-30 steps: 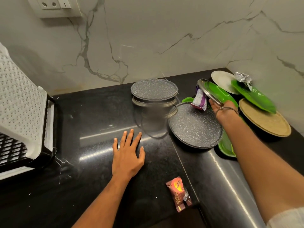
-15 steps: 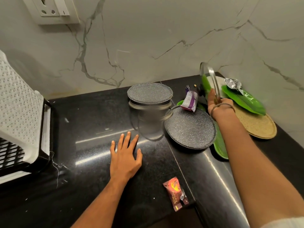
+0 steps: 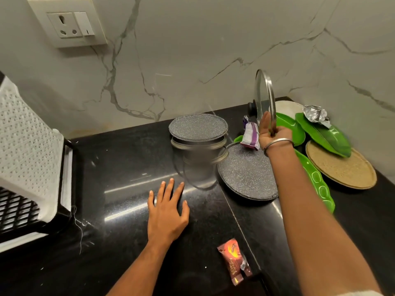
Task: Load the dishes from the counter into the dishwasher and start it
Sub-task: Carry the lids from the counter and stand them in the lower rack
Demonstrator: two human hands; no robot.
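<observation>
glass lid (image 3: 263, 99): upright on edge, gripped at its lower rim by right hand (image 3: 272, 135); left hand (image 3: 167, 212) flat, fingers spread, on counter (image 3: 119, 167), well apart.

Home kitchen: black granite counter (image 3: 128, 167), marble-look wall (image 3: 192, 50) with socket plate (image 3: 68, 24), used plates (image 3: 248, 171), snack wrapper (image 3: 235, 260), white basket (image 3: 27, 146).

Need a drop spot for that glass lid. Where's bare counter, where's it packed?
Bare: black counter between white basket and left hand; also near strip left of red wrapper. Packed: right corner, with grey plate, green dishes, tan plate.
</observation>
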